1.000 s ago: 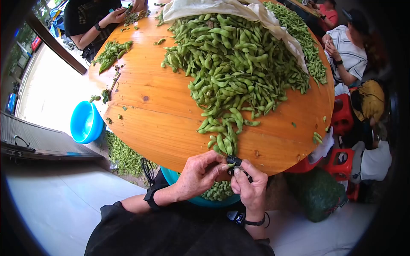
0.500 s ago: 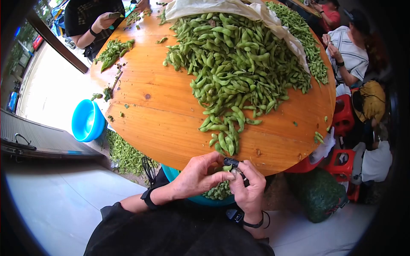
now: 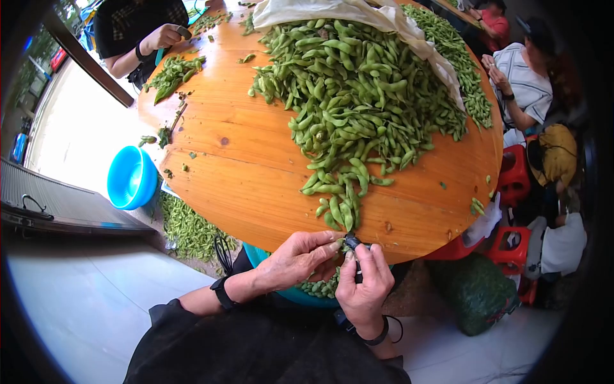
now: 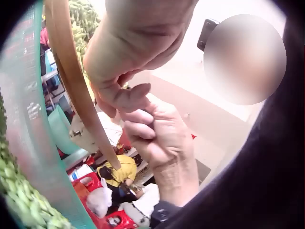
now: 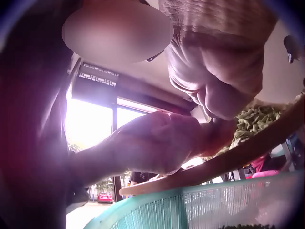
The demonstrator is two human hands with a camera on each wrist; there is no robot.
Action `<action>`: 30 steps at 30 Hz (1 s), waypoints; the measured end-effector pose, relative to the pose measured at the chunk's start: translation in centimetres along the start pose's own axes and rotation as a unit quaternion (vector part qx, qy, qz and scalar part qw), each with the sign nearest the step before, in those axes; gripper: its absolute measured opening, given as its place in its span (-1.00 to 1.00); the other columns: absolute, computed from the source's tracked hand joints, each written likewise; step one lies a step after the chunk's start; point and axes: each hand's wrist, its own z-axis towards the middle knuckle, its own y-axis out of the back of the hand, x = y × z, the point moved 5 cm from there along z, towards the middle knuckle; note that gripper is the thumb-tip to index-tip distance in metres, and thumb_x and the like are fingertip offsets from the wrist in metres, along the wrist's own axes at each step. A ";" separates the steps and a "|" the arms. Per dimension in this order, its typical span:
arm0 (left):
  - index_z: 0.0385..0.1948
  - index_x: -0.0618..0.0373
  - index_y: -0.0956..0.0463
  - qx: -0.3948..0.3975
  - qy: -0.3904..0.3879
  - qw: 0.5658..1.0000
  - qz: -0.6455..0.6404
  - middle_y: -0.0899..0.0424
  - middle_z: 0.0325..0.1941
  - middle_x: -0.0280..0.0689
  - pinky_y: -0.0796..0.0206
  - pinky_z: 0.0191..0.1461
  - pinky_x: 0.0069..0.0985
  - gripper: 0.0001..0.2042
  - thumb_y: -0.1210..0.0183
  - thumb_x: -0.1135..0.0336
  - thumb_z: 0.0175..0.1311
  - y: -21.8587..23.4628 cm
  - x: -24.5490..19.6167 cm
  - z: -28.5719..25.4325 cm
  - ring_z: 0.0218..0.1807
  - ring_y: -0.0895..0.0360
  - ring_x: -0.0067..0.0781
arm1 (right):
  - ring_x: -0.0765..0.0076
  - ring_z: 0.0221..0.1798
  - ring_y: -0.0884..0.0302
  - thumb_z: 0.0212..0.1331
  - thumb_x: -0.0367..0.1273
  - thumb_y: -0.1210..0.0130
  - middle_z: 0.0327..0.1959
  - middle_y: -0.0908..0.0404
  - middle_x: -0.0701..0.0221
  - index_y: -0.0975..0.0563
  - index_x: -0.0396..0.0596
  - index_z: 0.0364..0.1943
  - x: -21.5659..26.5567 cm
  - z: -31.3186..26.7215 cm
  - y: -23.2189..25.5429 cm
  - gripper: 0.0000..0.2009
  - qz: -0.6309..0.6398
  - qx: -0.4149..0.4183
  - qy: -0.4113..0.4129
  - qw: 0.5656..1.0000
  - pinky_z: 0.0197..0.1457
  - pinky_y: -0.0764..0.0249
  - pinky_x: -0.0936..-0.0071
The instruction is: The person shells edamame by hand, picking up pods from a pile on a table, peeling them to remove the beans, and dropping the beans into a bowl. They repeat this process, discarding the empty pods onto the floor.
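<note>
At the near table edge my left hand (image 3: 300, 258) pinches a small green soybean pod (image 3: 341, 246), mostly covered by fingers. My right hand (image 3: 366, 281) meets it from the right, thumb and index finger at the pod's end. A small black piece (image 3: 352, 241) sits at the right index fingertip. Both wrist views show the hands close together, their fingers hiding the pod. Below them is a teal basket (image 3: 256, 255) with shelled green beans (image 3: 320, 288). Loose pods (image 3: 345, 211) trail from a large heap of soybean pods (image 3: 358, 96) toward my fingers.
A round wooden table (image 3: 236, 185) lies before me, with a pale cloth (image 3: 377, 19) behind the heap. Blue basins (image 3: 131, 179) stand left, above pods on the floor (image 3: 185, 214). Red stools (image 3: 511, 246) and a dark green sack (image 3: 476, 294) are right. Other people sit around.
My hands have shifted slightly, the right one lower. The pod, plainer between the fingers half a second ago, is now mostly covered. The person at upper left has moved a hand over the table.
</note>
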 end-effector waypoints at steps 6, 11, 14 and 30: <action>0.12 0.30 -0.49 -0.080 0.003 0.995 -0.067 -0.45 -0.49 -0.46 -0.21 -0.31 -0.64 -0.68 0.10 0.37 0.46 0.0 0.5 0.0 -0.43 -0.32 -0.69 | -0.06 -0.38 -0.54 0.07 -0.61 -0.16 -0.35 -0.48 0.08 -0.55 -0.29 -0.17 0.9 -0.9 -0.7 -0.79 -0.071 -0.013 0.069 0.995 -0.35 -0.50 0.21; 0.08 0.29 -0.51 -0.052 -0.017 0.991 -0.123 -0.49 -0.44 -0.43 -0.23 -0.34 -0.67 -0.69 0.08 0.40 0.42 -0.3 1.2 0.4 -0.43 -0.36 -0.68 | 0.04 -0.43 -0.55 0.09 -0.58 -0.16 -0.42 -0.50 0.13 -0.56 -0.32 -0.21 -0.8 -0.5 0.1 -0.83 -0.004 -0.039 0.020 0.999 -0.37 -0.47 0.27; 0.01 0.28 -0.54 -0.015 -0.024 0.991 -0.127 -0.53 -0.42 -0.40 -0.24 -0.42 -0.68 -0.75 0.00 0.34 0.47 -0.5 0.5 0.3 -0.45 -0.40 -0.67 | 0.19 -0.49 -0.57 0.11 -0.57 -0.16 -0.44 -0.54 0.18 -0.55 -0.36 -0.22 -2.3 -0.4 0.9 -0.84 0.042 -0.034 -0.011 0.998 -0.43 -0.47 0.36; -0.33 0.21 -0.50 -0.099 -0.158 0.982 0.041 -0.58 -0.40 -0.39 -0.33 -0.39 -0.67 -0.88 -0.30 0.53 0.24 0.6 0.0 0.2 -0.40 -0.50 -0.68 | 0.69 -0.63 -0.20 0.33 -0.57 -0.02 -0.51 -0.43 0.47 -0.52 -0.32 0.08 -4.4 -1.3 -0.4 -0.73 0.496 0.145 -0.311 0.798 -0.64 -0.06 0.68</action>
